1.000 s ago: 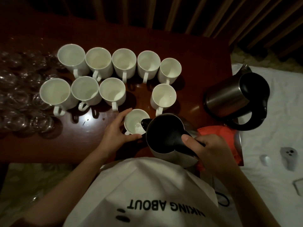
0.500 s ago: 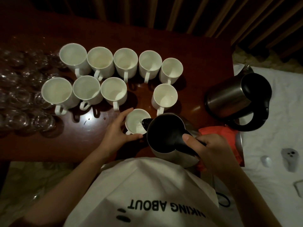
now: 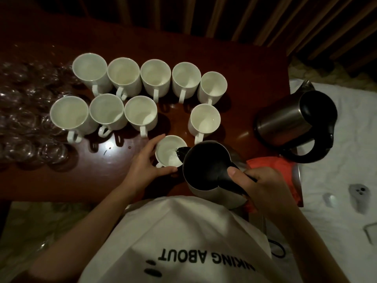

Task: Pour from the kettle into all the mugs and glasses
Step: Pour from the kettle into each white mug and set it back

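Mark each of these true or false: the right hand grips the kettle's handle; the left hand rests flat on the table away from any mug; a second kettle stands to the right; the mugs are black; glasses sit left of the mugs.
1. The right hand grips the handle of the kettle. True.
2. The left hand rests flat, away from any mug. False: it holds the nearest mug.
3. A second kettle stands to the right. True.
4. The mugs are black. False: white.
5. Glasses sit left of the mugs. True.
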A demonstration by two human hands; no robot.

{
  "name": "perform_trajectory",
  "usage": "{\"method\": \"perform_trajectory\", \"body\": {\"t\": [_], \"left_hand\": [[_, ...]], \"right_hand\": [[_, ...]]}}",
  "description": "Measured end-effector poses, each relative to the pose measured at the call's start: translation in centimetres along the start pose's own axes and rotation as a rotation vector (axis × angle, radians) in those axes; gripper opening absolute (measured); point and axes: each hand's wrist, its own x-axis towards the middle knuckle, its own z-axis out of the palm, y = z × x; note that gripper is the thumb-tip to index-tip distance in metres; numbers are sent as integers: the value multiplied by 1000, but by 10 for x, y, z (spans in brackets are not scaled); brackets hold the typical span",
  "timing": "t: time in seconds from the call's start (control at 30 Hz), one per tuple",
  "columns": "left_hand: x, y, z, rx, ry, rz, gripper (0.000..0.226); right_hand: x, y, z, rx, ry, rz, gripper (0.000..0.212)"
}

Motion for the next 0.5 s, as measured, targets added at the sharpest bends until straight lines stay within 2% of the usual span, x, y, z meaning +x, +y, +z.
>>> {"method": "perform_trajectory", "body": {"t": [0.5], "left_hand": [[0, 0, -1, -6, -7, -10, 88]], "right_hand": [[1, -5, 0, -8, 0, -17, 64]]}}
